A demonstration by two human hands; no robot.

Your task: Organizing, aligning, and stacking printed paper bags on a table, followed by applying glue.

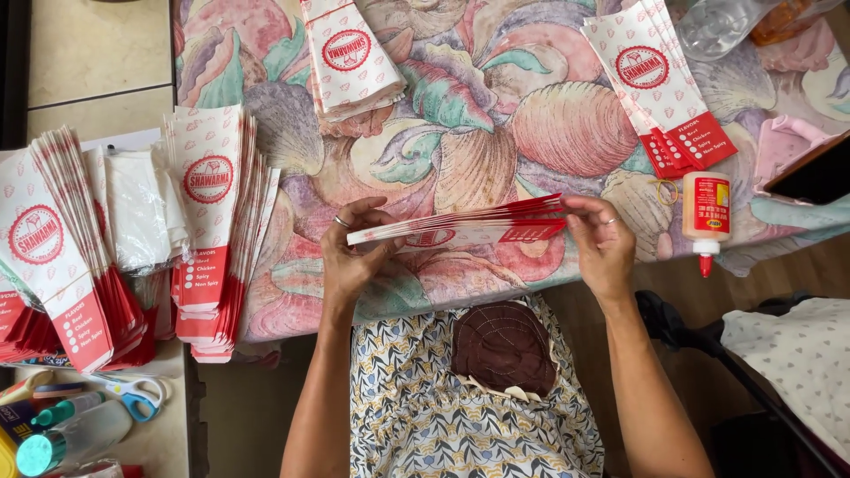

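While we look down at the table, we see our left hand (354, 252) and right hand (602, 248) each gripping 1 end of a flat stack of red-and-white paper bags (460, 227), held level just above the shell-patterned tablecloth (496, 115). Bigger bag piles (212, 221) lie to the left, and a white glue bottle (706, 217) lies just right of our right hand.
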